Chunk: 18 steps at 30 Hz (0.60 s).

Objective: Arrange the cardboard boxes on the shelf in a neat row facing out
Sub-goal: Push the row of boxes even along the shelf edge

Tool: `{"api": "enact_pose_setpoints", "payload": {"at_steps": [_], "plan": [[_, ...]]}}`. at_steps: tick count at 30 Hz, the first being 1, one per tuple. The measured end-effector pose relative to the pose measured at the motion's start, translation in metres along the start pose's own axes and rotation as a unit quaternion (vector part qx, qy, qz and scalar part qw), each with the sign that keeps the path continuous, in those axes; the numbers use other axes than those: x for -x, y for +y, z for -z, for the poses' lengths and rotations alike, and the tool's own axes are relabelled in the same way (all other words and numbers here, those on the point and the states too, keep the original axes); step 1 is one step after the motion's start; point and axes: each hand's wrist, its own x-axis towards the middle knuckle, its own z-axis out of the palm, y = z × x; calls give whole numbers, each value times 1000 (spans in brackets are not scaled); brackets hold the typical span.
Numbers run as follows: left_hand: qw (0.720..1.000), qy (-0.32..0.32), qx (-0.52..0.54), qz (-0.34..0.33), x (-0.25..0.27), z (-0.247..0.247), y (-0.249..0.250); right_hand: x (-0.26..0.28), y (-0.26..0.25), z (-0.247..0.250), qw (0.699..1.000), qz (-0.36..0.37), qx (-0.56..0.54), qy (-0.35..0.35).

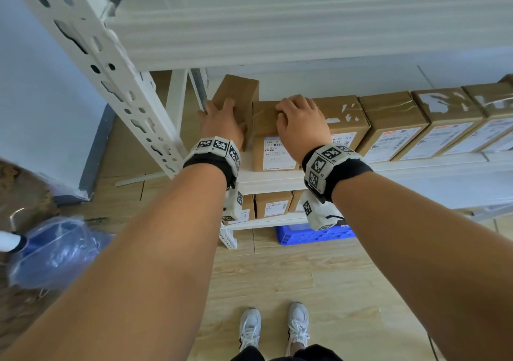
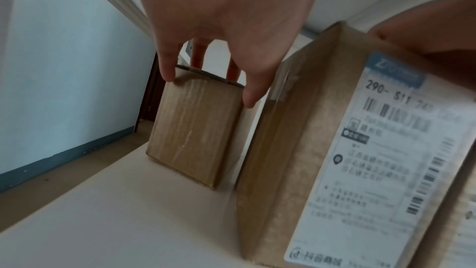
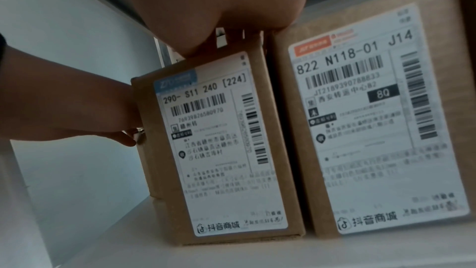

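A plain cardboard box [image 1: 241,91] [image 2: 195,129] stands at the left end of the white shelf [image 1: 272,180], set back and turned askew. My left hand [image 1: 219,119] [image 2: 206,87] grips its top edge, thumb on one side and fingers over the other. Beside it stands a labelled box marked 290-S11 [image 1: 277,155] [image 3: 219,150], its label facing out. My right hand [image 1: 297,116] [image 3: 226,34] holds its top, fingers curled over it. To the right the 822 N118 box [image 3: 373,119] [image 1: 344,116] touches it, followed by several more boxes [image 1: 394,122] in a row.
A white perforated upright [image 1: 111,77] stands just left of my left hand, and the upper shelf beam [image 1: 305,27] hangs close overhead. More boxes [image 1: 273,204] sit on the lower shelf above a blue crate [image 1: 313,235]. A blue plastic bag [image 1: 55,249] lies on the floor at left.
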Motion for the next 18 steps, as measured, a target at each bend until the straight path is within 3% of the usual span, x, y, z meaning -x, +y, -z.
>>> {"api": "enact_pose_setpoints", "payload": {"at_steps": [10,18], "plan": [[986,-57,-116,101,45,13,3,-3,-5,17,995,-27,-11,-96],[981,2,-166,100,99,24,17,14,-16,33,994,-3,-30,-109]]}}
